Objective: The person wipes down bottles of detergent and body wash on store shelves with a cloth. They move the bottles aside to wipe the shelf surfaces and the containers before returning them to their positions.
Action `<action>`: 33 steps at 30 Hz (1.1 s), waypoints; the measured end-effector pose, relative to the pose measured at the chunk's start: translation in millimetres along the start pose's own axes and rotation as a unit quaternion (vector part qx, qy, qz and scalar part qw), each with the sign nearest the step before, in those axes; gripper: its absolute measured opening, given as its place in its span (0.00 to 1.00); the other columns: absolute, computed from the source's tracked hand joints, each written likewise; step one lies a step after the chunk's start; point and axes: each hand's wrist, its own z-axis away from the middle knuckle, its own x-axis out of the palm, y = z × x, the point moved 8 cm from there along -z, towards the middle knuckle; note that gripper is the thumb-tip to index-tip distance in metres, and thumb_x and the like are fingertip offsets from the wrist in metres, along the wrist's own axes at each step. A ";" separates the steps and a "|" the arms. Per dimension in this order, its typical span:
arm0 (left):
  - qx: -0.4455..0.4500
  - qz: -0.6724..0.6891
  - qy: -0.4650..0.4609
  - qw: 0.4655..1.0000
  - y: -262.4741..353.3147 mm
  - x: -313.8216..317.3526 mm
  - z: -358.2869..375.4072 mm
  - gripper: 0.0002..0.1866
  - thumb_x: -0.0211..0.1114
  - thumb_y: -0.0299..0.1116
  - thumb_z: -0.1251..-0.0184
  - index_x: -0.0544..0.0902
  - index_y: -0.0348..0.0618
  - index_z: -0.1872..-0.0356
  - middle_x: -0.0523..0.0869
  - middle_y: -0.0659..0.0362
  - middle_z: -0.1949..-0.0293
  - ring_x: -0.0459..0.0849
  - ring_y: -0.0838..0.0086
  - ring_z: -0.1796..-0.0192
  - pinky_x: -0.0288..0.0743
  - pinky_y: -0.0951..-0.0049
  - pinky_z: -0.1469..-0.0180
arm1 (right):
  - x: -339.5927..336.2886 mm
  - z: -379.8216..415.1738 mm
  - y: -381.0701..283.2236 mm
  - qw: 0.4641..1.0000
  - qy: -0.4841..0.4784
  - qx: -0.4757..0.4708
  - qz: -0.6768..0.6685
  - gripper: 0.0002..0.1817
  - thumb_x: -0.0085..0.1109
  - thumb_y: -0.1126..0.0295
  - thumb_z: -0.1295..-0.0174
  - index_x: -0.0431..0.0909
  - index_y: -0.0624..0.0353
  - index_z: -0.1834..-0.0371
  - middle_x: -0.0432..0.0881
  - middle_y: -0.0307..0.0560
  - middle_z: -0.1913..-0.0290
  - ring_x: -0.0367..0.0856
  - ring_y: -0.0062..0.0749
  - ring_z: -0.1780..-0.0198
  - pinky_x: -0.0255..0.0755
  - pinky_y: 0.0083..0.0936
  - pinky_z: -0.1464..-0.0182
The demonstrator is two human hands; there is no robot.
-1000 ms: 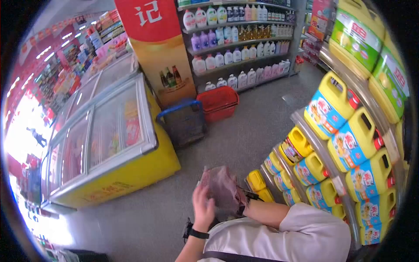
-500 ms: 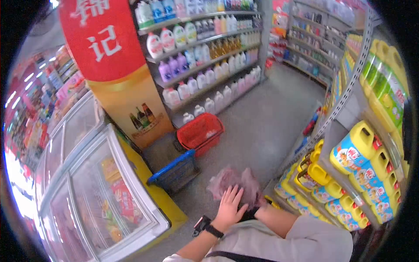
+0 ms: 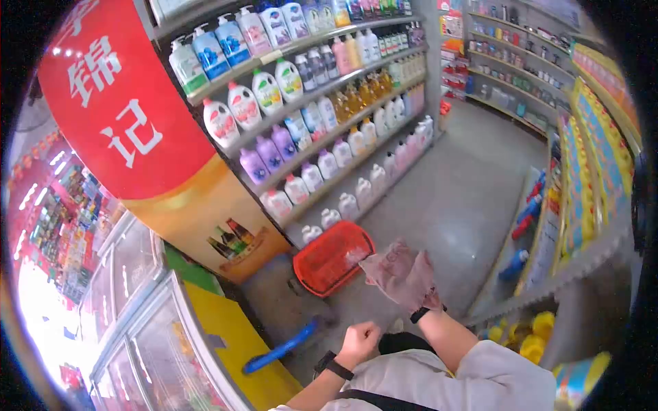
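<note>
A pinkish-grey cloth [image 3: 396,270] hangs bunched from my right hand [image 3: 432,300], which is mostly covered by its folds. The fingers appear closed on it, and a black band circles the wrist. My left hand [image 3: 360,342] is curled into a fist near my lap, apart from the cloth, with nothing visible in it. A dark watch sits on that wrist. Beyond the cloth, on the floor, stands a red shopping basket [image 3: 334,259]. Nearer my left arm is a blue bar-shaped handle [image 3: 282,348].
Glass-topped freezers [image 3: 175,349] line the left side beside a red and gold pillar [image 3: 147,137]. Shelves of bottles [image 3: 322,96] rise ahead. On the right, a shelf rack [image 3: 582,264] holds yellow jugs [image 3: 538,335]. Grey floor [image 3: 456,198] runs between them.
My left hand has gone from spread fingers at the cloth to a fist apart from it. My right hand has moved forward and right with the cloth. The view has turned.
</note>
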 end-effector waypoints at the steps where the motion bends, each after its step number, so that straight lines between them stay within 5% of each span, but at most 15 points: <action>1: -0.001 -0.003 0.010 1.000 2.2 -3.3 -22.6 0.12 0.62 0.31 0.37 0.74 0.34 0.76 0.76 0.46 0.79 0.77 0.55 0.77 0.70 0.63 0.72 | 2.5 -19.2 -2.1 0.998 -0.054 0.008 0.011 0.21 0.56 0.52 0.39 0.75 0.62 0.57 0.84 0.50 0.59 0.82 0.47 0.59 0.75 0.41 0.58; 3: 0.059 -0.040 0.025 0.997 11.9 -6.6 -66.5 0.12 0.63 0.32 0.37 0.75 0.34 0.75 0.76 0.45 0.78 0.76 0.51 0.76 0.71 0.62 0.71 | 16.0 -58.3 5.5 0.993 -0.115 0.005 0.022 0.30 0.44 0.44 0.30 0.76 0.64 0.52 0.85 0.52 0.55 0.82 0.51 0.63 0.74 0.44 0.60; 5: 0.014 -0.067 0.036 0.997 4.2 -11.7 -104.8 0.12 0.63 0.33 0.37 0.75 0.34 0.74 0.77 0.43 0.75 0.75 0.48 0.73 0.71 0.62 0.69 | 33.0 -82.5 41.3 0.987 -0.126 0.073 -0.073 0.23 0.50 0.52 0.35 0.72 0.65 0.55 0.84 0.50 0.62 0.83 0.47 0.63 0.74 0.41 0.57; 10: -0.064 0.059 0.125 0.988 -21.2 -33.2 -175.8 0.11 0.64 0.31 0.34 0.74 0.36 0.72 0.74 0.53 0.78 0.74 0.71 0.74 0.70 0.70 0.69 | 64.2 -132.9 109.8 0.936 -0.138 0.216 -0.242 0.17 0.61 0.69 0.46 0.64 0.66 0.61 0.82 0.46 0.76 0.84 0.38 0.63 0.75 0.34 0.50; 16: -0.051 0.156 0.215 0.963 -53.7 -79.2 -251.8 0.08 0.65 0.31 0.33 0.76 0.39 0.67 0.75 0.65 0.72 0.72 0.81 0.67 0.69 0.77 0.63 | 91.9 -205.8 99.2 0.810 -0.119 0.332 -0.469 0.28 0.66 0.67 0.50 0.64 0.72 0.51 0.82 0.60 0.54 0.81 0.50 0.48 0.74 0.34 0.43; 17: -0.044 0.189 0.242 0.951 -59.6 -92.5 -267.7 0.09 0.66 0.32 0.33 0.76 0.39 0.67 0.75 0.65 0.70 0.72 0.80 0.65 0.69 0.77 0.60 | 91.3 -234.4 104.3 0.959 -0.141 0.154 -0.192 0.37 0.69 0.65 0.53 0.62 0.74 0.44 0.78 0.63 0.48 0.78 0.53 0.44 0.72 0.35 0.41; 19: -0.044 0.196 0.278 0.939 -50.8 -120.5 -288.3 0.08 0.66 0.31 0.32 0.76 0.40 0.67 0.77 0.66 0.70 0.73 0.82 0.64 0.70 0.77 0.59 | 106.5 -289.3 72.8 0.985 -0.122 -0.064 0.105 0.46 0.72 0.62 0.56 0.59 0.76 0.37 0.75 0.66 0.43 0.75 0.56 0.39 0.71 0.36 0.38; 20: -0.037 0.209 0.303 0.929 -65.1 -133.1 -304.4 0.08 0.66 0.30 0.32 0.77 0.40 0.67 0.77 0.66 0.70 0.73 0.83 0.64 0.70 0.78 0.60 | 114.8 -316.7 48.7 0.973 -0.149 -0.121 0.132 0.52 0.74 0.59 0.58 0.56 0.76 0.33 0.74 0.68 0.42 0.73 0.57 0.38 0.69 0.37 0.35; 23: -0.046 0.262 0.335 0.904 -89.8 -157.6 -328.1 0.07 0.66 0.30 0.32 0.77 0.40 0.67 0.78 0.66 0.70 0.73 0.84 0.64 0.69 0.79 0.62 | 111.7 -389.6 -14.5 0.943 -0.125 -0.069 -0.301 0.12 0.51 0.58 0.29 0.69 0.55 0.60 0.72 0.40 0.70 0.73 0.34 0.68 0.71 0.35 0.64; 25: -0.055 0.297 0.347 0.888 -94.6 -179.5 -335.4 0.07 0.66 0.29 0.32 0.78 0.40 0.67 0.78 0.66 0.70 0.73 0.85 0.65 0.68 0.80 0.63 | 174.0 -450.5 -1.0 0.766 -0.260 0.059 -0.585 0.12 0.47 0.56 0.25 0.71 0.53 0.60 0.72 0.36 0.71 0.73 0.25 0.72 0.70 0.28 0.70; 28: 0.007 0.236 0.394 0.888 -84.5 -218.3 -324.1 0.05 0.65 0.27 0.32 0.77 0.41 0.66 0.78 0.67 0.70 0.73 0.85 0.66 0.68 0.80 0.63 | 180.0 -499.1 -59.4 0.759 -0.254 -0.024 -0.599 0.13 0.49 0.58 0.25 0.74 0.53 0.48 0.77 0.36 0.67 0.75 0.21 0.70 0.72 0.22 0.68; 29: -0.032 0.283 0.397 0.872 -83.5 -223.9 -315.0 0.05 0.65 0.26 0.32 0.77 0.41 0.66 0.78 0.66 0.70 0.74 0.84 0.65 0.69 0.80 0.62 | 178.8 -514.7 -88.1 0.814 -0.230 -0.083 -0.527 0.18 0.54 0.60 0.28 0.70 0.55 0.40 0.77 0.38 0.58 0.76 0.26 0.61 0.74 0.24 0.58; 31: -0.028 0.243 0.451 0.858 -71.8 -239.7 -297.2 0.05 0.65 0.25 0.32 0.76 0.41 0.66 0.77 0.66 0.70 0.74 0.83 0.64 0.69 0.80 0.60 | 198.1 -537.5 -141.7 0.786 -0.266 -0.129 -0.543 0.26 0.59 0.63 0.32 0.66 0.56 0.33 0.77 0.41 0.55 0.77 0.28 0.62 0.74 0.20 0.58; 32: -0.032 0.243 0.466 0.850 -74.7 -243.4 -288.7 0.06 0.65 0.25 0.32 0.76 0.41 0.67 0.76 0.66 0.70 0.74 0.83 0.63 0.69 0.80 0.58 | 214.0 -542.7 -169.7 0.699 -0.324 -0.111 -0.628 0.26 0.59 0.64 0.34 0.64 0.54 0.35 0.77 0.41 0.60 0.77 0.25 0.73 0.73 0.15 0.66; 33: -0.028 0.248 0.492 0.834 -81.0 -245.1 -279.7 0.07 0.64 0.24 0.32 0.75 0.42 0.68 0.76 0.66 0.70 0.73 0.83 0.64 0.69 0.80 0.60 | 193.4 -556.2 -208.0 0.807 -0.106 -0.377 -0.442 0.33 0.66 0.61 0.42 0.65 0.58 0.35 0.76 0.48 0.57 0.76 0.38 0.60 0.71 0.32 0.56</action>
